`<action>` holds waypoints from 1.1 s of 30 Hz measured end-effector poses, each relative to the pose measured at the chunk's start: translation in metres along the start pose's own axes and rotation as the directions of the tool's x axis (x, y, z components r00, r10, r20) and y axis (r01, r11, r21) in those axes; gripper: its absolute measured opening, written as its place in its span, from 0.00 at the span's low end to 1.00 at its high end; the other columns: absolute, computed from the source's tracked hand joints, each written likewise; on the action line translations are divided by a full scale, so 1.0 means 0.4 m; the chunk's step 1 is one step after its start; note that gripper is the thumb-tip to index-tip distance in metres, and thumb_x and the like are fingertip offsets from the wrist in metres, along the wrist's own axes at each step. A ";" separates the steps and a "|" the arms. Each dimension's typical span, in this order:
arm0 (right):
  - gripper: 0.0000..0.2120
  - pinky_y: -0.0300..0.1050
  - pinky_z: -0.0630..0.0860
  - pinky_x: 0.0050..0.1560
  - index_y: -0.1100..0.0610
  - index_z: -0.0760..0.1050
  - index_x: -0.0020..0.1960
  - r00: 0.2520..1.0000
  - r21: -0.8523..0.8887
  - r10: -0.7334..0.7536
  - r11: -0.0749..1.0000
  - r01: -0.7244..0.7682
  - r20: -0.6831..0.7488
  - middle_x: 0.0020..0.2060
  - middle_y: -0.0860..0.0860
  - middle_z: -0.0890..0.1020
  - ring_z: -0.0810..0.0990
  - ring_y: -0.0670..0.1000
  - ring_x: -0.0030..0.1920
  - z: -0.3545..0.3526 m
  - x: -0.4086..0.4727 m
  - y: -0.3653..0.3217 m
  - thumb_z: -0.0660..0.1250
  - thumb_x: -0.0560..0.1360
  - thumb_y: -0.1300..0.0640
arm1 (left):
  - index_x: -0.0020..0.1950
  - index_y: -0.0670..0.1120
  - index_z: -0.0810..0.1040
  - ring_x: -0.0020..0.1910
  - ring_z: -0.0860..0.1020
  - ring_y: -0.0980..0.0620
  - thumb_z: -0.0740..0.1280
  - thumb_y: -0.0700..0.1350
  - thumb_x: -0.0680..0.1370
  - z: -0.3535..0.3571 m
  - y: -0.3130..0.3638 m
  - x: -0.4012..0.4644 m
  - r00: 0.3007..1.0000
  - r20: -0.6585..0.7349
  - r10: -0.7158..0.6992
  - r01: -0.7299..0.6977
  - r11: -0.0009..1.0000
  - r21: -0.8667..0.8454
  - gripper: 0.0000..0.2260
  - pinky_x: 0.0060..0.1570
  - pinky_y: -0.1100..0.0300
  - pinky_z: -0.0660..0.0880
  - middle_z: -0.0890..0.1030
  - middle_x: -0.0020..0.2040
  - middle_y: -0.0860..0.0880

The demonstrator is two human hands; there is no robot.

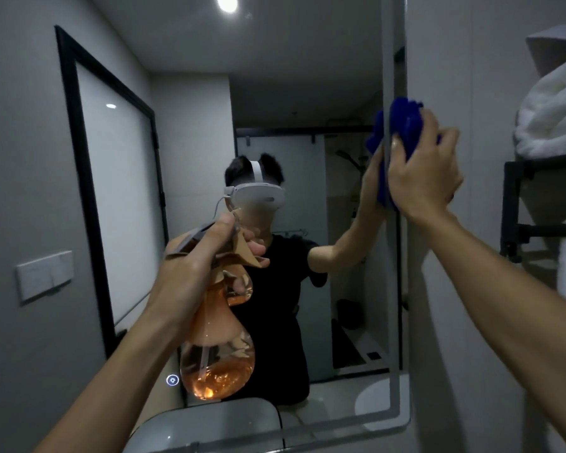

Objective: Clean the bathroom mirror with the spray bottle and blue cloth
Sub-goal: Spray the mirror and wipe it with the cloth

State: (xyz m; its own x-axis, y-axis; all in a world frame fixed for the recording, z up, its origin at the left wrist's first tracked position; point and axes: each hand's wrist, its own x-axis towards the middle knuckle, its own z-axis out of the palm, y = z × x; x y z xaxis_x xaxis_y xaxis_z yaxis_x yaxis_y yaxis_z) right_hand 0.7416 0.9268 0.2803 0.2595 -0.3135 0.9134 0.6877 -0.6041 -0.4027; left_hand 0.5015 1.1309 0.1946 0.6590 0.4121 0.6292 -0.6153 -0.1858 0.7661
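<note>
Mirror on the wall, white towels on the rack at right, spray bottle with orange liquid gripped by left hand, blue cloth pressed on mirror's right edge under right hand, fingers curled around it

Blue cloth deep royal blue, plain, no pattern, showing against the pale grey wall at the mirror's right edge. Spray bottle left of the cloth: clear amber-orange body with orange liquid glowing low down, tan trigger, grey head. White towels on a black rack right of the mirror; black door frame round a frosted white panel left of it, a white switch plate below that.
</note>
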 end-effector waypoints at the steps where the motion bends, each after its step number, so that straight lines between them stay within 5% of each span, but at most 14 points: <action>1: 0.27 0.54 0.76 0.47 0.50 0.62 0.74 1.000 -0.009 -0.011 1.000 0.011 -0.006 0.60 0.58 0.71 0.78 0.59 0.51 0.004 0.016 -0.040 0.57 0.78 0.41 | 0.48 0.43 0.86 0.49 0.84 0.32 0.72 0.60 0.72 -0.006 0.001 0.000 1.000 -0.008 0.003 -0.003 1.000 0.009 0.20 0.54 0.30 0.74 0.86 0.47 0.36; 5: 0.26 0.46 0.69 0.42 0.53 0.66 0.73 0.952 0.025 -0.302 0.953 0.301 0.042 0.56 0.59 0.73 0.76 0.57 0.47 0.022 -0.062 -0.169 0.62 0.77 0.46 | 0.48 0.43 0.87 0.48 0.85 0.34 0.72 0.59 0.73 -0.031 0.004 0.002 0.999 -0.050 0.003 -0.003 1.000 -0.006 0.19 0.43 0.48 0.82 0.86 0.47 0.36; 12: 0.30 0.49 0.72 0.41 0.58 0.71 0.72 0.721 0.077 -0.670 0.740 0.669 0.177 0.53 0.59 0.75 0.74 0.57 0.48 0.017 -0.363 -0.063 0.71 0.73 0.50 | 0.51 0.43 0.87 0.49 0.86 0.38 0.71 0.59 0.73 -0.056 0.001 -0.038 0.998 -0.059 -0.014 0.015 1.000 0.006 0.21 0.54 0.40 0.80 0.86 0.49 0.37; 17: 0.31 0.48 0.71 0.37 0.58 0.74 0.70 0.787 0.039 -0.574 0.813 0.581 0.227 0.49 0.59 0.77 0.75 0.58 0.41 -0.001 -0.408 -0.017 0.77 0.68 0.53 | 0.48 0.45 0.87 0.44 0.87 0.41 0.72 0.61 0.72 -0.108 0.023 -0.073 0.995 -0.104 -0.015 0.018 0.999 0.030 0.20 0.35 0.55 0.82 0.87 0.44 0.39; 20: 0.25 0.48 0.72 0.33 0.60 0.74 0.68 0.845 0.048 -0.487 0.871 0.489 0.221 0.47 0.60 0.77 0.76 0.60 0.36 -0.018 -0.370 -0.070 0.66 0.74 0.50 | 0.48 0.44 0.87 0.42 0.87 0.41 0.71 0.60 0.74 -0.149 0.046 -0.082 0.993 -0.116 0.003 0.003 0.999 0.052 0.19 0.30 0.57 0.80 0.87 0.44 0.39; 27: 0.32 0.51 0.73 0.32 0.64 0.74 0.67 0.868 0.051 -0.442 0.895 0.443 0.228 0.45 0.64 0.77 0.76 0.62 0.35 -0.036 -0.360 -0.113 0.45 0.83 0.42 | 0.46 0.43 0.86 0.40 0.86 0.42 0.71 0.60 0.76 -0.255 0.069 -0.093 0.990 -0.130 -0.059 0.069 0.995 0.073 0.19 0.27 0.59 0.78 0.86 0.43 0.37; 33: 0.30 0.50 0.72 0.32 0.63 0.72 0.69 0.866 0.013 -0.440 0.893 0.450 0.235 0.46 0.64 0.75 0.75 0.62 0.35 -0.030 -0.359 -0.111 0.50 0.80 0.42 | 0.45 0.49 0.88 0.38 0.85 0.53 0.69 0.57 0.78 -0.292 0.066 -0.094 0.983 -0.186 0.003 0.026 0.988 0.152 0.14 0.28 0.65 0.76 0.87 0.41 0.44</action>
State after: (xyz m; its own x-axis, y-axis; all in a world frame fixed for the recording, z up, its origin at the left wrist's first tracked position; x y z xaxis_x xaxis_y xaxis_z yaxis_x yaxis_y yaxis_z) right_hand 0.6656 0.9897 0.1662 0.0815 0.1667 0.9826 0.7395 -0.6711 0.0525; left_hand 0.4099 1.2146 0.1760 0.5651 0.5704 0.5961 -0.5252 -0.3084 0.7931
